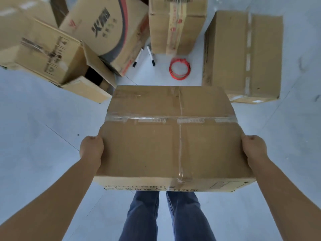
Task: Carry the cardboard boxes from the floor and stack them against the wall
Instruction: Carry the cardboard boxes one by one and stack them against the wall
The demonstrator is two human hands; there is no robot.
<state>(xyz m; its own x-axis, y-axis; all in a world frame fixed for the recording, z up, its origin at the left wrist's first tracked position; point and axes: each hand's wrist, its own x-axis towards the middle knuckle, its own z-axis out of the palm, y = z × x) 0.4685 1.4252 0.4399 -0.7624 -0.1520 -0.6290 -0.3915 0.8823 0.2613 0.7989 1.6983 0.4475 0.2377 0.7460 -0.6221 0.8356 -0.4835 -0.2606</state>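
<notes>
A taped cardboard box (170, 136) hangs in front of me above the floor, held between both hands. My left hand (91, 148) grips its left side, fingers curled under the edge and hidden. My right hand (254, 150) grips the right side the same way. Clear tape crosses the box's top. Several other cardboard boxes lie on the floor beyond: an open-flapped one (45, 53) at far left, a printed one (106, 30) behind it, a tall taped one (175, 23) at top centre, and a plain one (243, 54) at right.
A red coil of cord (179, 68) and two marker pens (151, 55) lie on the pale tiled floor (34, 127) between the boxes. My legs in blue jeans (163, 216) stand below the held box.
</notes>
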